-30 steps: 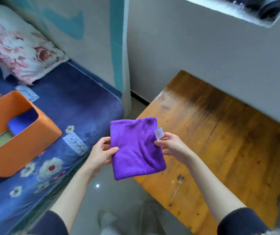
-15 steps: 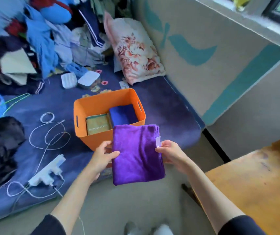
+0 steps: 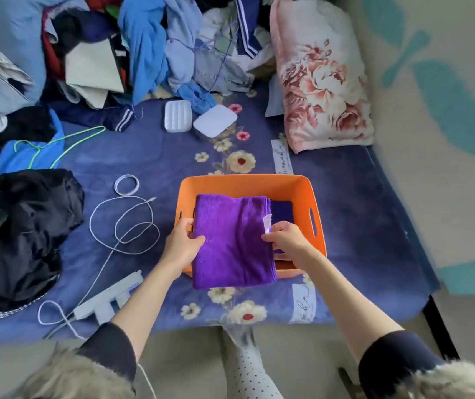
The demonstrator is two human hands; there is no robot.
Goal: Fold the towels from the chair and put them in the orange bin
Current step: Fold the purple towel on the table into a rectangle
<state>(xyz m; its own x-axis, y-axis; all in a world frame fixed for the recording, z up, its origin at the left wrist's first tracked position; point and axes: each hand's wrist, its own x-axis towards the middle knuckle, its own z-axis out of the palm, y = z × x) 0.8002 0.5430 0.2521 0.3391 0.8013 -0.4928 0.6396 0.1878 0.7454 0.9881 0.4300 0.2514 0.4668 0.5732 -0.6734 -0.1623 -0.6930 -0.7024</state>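
Note:
A folded purple towel [image 3: 232, 240] hangs over the orange bin [image 3: 247, 182], which stands on the blue flowered bed. My left hand [image 3: 181, 244] grips the towel's left edge with the thumb on top. My right hand [image 3: 283, 236] pinches its right edge beside the white label. A dark blue folded towel [image 3: 282, 211] shows inside the bin at the right; the towel I hold hides the rest of the bin's inside. The towel's near edge overhangs the bin's front wall.
On the bed lie a white cable [image 3: 121, 223] with a power strip [image 3: 106, 298] left of the bin, a black garment [image 3: 23, 234], a heap of clothes [image 3: 144, 47] at the back and a flowered pillow [image 3: 322, 76]. The wall runs along the right.
My view has swung from the wooden chair to the bed. Both hands have carried the purple towel forward, from in front of the bin to above it.

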